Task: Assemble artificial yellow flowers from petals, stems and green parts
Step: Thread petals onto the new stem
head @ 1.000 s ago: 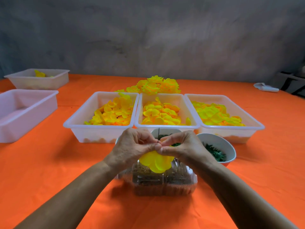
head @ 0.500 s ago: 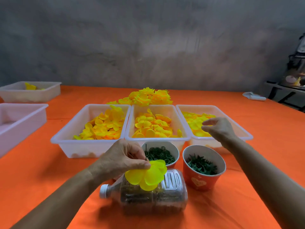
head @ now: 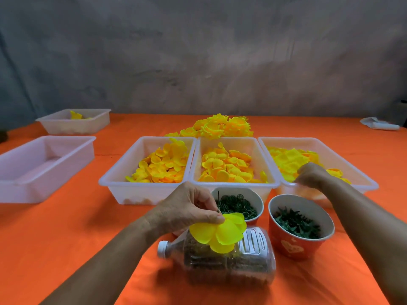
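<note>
While two near-empty tubs (head: pixel 47 164) sit far left, the left hand (head: pixel 187 209) alone now pinches the half-built flower (head: pixel 220 233) by its dark stem (head: pixel 218 201), above the lying bottle (head: pixel 229 263). Both hands met on it a second ago. Two cups of green parts (head: pixel 236 208) stand just behind. The right hand (head: pixel 312 175) has since gone into the right petal tub (head: pixel 361 183), fingers curled down; whether it holds a petal, cannot tell. Likely the next layer.

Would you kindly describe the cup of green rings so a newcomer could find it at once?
On the orange table, find the middle bin of three. The cup of green rings stands before it; its neighbour cup holds spiky green pieces.
</note>
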The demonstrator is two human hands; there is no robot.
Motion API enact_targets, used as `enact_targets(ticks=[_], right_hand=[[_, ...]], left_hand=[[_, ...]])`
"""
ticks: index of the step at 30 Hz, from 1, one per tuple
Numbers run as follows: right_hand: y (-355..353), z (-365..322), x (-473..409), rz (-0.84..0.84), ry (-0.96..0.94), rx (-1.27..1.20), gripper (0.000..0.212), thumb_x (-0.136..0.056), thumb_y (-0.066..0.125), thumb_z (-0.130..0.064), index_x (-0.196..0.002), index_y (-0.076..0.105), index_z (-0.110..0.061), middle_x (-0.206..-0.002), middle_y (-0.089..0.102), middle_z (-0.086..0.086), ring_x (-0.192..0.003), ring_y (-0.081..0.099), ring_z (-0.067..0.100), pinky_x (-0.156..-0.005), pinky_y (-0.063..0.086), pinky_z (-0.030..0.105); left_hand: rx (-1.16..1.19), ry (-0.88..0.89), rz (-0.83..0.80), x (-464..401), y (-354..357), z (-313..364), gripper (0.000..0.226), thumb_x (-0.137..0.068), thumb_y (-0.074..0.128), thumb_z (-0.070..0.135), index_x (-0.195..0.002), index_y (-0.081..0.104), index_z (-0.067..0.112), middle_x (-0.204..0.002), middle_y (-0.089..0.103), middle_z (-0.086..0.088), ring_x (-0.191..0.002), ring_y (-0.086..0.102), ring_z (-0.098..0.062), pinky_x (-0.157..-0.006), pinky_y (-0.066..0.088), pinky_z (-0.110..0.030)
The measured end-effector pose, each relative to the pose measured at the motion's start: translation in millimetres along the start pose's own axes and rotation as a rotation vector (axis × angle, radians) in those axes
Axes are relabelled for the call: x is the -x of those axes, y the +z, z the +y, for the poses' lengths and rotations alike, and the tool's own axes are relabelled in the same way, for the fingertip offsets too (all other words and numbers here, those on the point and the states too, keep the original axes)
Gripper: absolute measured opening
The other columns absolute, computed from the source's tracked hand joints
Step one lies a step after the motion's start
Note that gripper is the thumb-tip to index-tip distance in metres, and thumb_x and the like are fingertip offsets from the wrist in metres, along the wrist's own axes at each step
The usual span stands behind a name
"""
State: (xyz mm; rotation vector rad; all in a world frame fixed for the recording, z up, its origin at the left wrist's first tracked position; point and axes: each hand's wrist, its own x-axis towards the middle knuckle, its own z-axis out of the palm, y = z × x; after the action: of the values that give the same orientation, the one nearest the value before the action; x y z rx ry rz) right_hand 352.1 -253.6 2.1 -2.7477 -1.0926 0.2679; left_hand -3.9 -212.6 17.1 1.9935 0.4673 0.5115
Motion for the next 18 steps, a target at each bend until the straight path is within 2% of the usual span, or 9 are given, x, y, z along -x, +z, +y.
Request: enact_targets(ticks=[3,6,8,12,15,18], right_hand=[[1,0,-3,0.05,0.025,0.005,0.005,-0.077,0.061,-0.006,-0.073,0.059,-0.003,-0.08,0.058,0.014,-0.072,0.052,0.027,-0.049,0.035,0.024],[0,0,-5,0.041,0.067,0.011,0.016,-0.076,0.058,-0.007,-0.061,0.053,-0.005,-0.067,0.05,0.01,-0.063,0.047,0.026,-0.049,0.035,0.025],[2,0,-6,0.057,0.081,-0.007,0.021,-0.079,0.053,-0.005,-0.058,0.049,-0.006,-0.066,0.049,0.01,-0.067,0.049,0.027,-0.052,0.037,0.026],[11,-1,-3,0.203,0.11,-0.162,0.012,-0.084,0.057,-0.007,-0.072,0.056,-0.004,-0.086,0.059,0.018,-0.09,0.06,0.033,-0.068,0.04,0.029],[12,4,-4,0.303,0.149,-0.369,0.015,-0.087,0.059,-0.012,-0.089,0.068,0.001,-0.104,0.065,0.023,-0.099,0.06,0.036,-0.073,0.042,0.033],[1,9,-1,0.41,0.142,-0.674,0.023,-0.083,0.071,-0.017,-0.1,0.072,-0.002,-0.107,0.068,0.02,-0.099,0.062,0.033,-0.087,0.047,0.039]], left_hand=[[0.031,0.009,0.003,1,1,-2,0.025,-0.07,0.08,0.004,-0.055,0.069,0.021,-0.067,0.064,-0.005,-0.067,0.059,-0.016,-0.062,0.046,-0.027],[0.051,0.017,0.01,1,2,-5,0.023,-0.069,0.08,0.005,-0.055,0.069,0.021,-0.067,0.065,-0.007,-0.067,0.059,-0.017,-0.062,0.046,-0.028],[0.058,0.026,0.018,0,3,-6,0.018,-0.067,0.08,0.008,-0.057,0.069,0.019,-0.07,0.065,-0.013,-0.067,0.059,-0.019,-0.063,0.046,-0.032],[0.078,0.037,0.017,1,3,-10,0.013,-0.066,0.082,0.012,-0.062,0.07,0.011,-0.072,0.065,-0.015,-0.069,0.059,-0.02,-0.064,0.046,-0.033],[0.094,0.042,0.01,0,2,-13,0.012,-0.064,0.082,0.014,-0.06,0.07,0.015,-0.071,0.065,-0.013,-0.068,0.06,-0.019,-0.063,0.047,-0.032],[0.099,0.04,0.022,-2,3,-14,0.01,-0.063,0.08,0.016,-0.061,0.071,0.013,-0.072,0.065,-0.017,-0.069,0.06,-0.021,-0.064,0.047,-0.033]])
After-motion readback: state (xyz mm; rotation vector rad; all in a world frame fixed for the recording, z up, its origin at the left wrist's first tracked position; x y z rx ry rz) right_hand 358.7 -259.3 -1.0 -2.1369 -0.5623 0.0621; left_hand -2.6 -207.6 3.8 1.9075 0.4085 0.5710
